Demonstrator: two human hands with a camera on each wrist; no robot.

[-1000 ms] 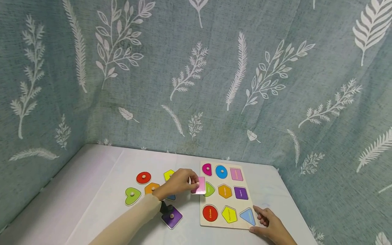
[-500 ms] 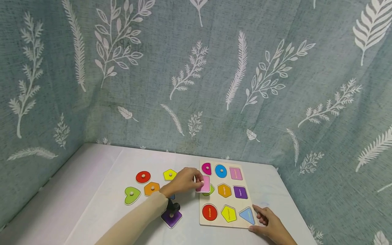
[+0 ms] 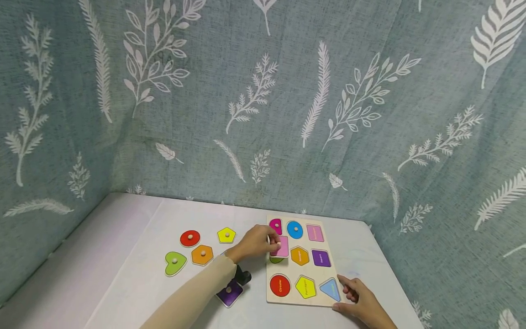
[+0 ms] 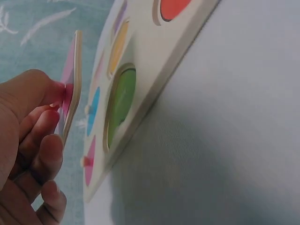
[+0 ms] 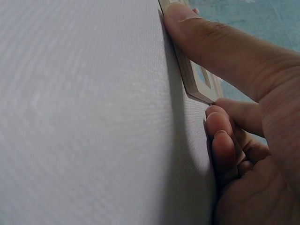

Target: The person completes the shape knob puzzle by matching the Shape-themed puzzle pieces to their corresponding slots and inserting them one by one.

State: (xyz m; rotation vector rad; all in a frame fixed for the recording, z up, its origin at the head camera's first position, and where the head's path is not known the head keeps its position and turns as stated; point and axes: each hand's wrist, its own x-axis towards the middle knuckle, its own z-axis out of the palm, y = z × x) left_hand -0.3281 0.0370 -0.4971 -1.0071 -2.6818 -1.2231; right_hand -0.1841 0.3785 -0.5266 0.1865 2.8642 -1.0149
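Note:
My left hand (image 3: 256, 241) pinches the small knob of a pink puzzle piece (image 3: 282, 249) between thumb and fingers. In the left wrist view this pink piece (image 4: 70, 89) is apart from the wooden shape puzzle board (image 4: 154, 51), over its green heart recess (image 4: 123, 101). From the head view it hides most of that heart. My right hand (image 3: 361, 301) holds the board's near right corner, thumb on the near edge and index finger along the right side. The right wrist view shows the thumb (image 5: 211, 42) against the board's edge (image 5: 187, 77).
Left of the board lie a red circle (image 3: 190, 238), a yellow pentagon (image 3: 226, 236), an orange hexagon (image 3: 202, 256), a green heart (image 3: 175, 264) and a purple square (image 3: 230, 294). A magenta piece (image 3: 274, 226) and a blue piece (image 3: 294, 230) sit in the board. Patterned fabric (image 3: 255, 114) stands behind.
My left hand has moved right with the pink piece, from the board's left edge to over the green heart recess. The right hand stays at the corner.

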